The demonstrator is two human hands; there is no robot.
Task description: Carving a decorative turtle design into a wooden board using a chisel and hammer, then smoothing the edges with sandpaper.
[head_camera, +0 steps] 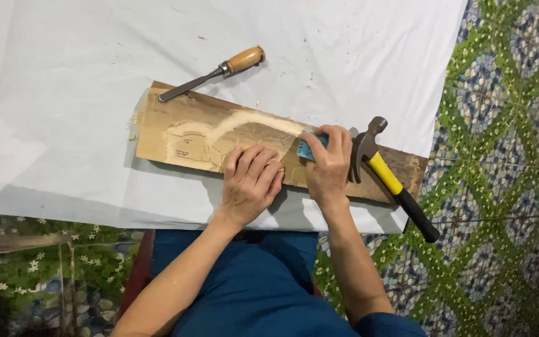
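The left hand (251, 181) lies flat, fingers together, pressing on the near edge of a wooden board (201, 134), while the right hand (329, 165) beside it is curled around a small blue block (305, 148) held against the carved surface. The board rests on a white sheet (63, 93) and bears a pale gouged curve and pencilled outlines. A yellow-handled claw hammer (382, 171) lies across its right end, just beside the right hand, and a wooden-handled chisel (216, 72) lies at its far edge.

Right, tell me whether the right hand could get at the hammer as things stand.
Probably yes. The right hand, gripping a small blue item on the wooden board, sits right beside the hammer, whose head lies by its fingers. Nothing blocks the way, though it would have to free its grip first.
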